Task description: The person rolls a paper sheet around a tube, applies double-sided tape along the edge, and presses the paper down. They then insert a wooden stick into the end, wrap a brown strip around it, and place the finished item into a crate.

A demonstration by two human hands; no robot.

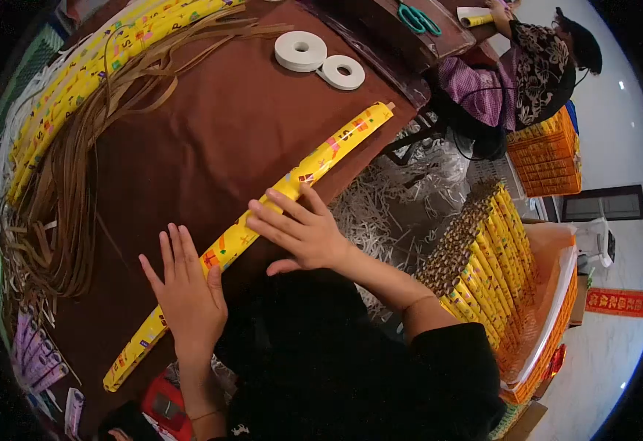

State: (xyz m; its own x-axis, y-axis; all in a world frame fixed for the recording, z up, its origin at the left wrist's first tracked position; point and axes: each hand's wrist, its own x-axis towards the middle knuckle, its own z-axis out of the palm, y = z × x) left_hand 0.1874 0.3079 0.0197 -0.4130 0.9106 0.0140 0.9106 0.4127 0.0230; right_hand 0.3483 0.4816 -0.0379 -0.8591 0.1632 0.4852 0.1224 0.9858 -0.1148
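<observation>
A long, thin roll in yellow printed wrapping paper [340, 143] lies diagonally across the brown cloth-covered table [182, 154]. My left hand [187, 294] rests flat on its lower half, fingers stretched out. Farther up, my right hand [299, 231] lies on the roll with its fingers spread and the thumb apart. Neither hand is wrapped around it. A bit of brown material shows at the roll's upper end. What lies under my palms is hidden.
Two white tape rolls [301, 51] and green-handled scissors [418, 20] lie at the back. Brown strips [64, 198] and yellow printed sheets [127, 44] cover the left side. At right, an orange crate [557, 331] holds many yellow rolls [494, 272]. Another person [538, 73] sits beyond.
</observation>
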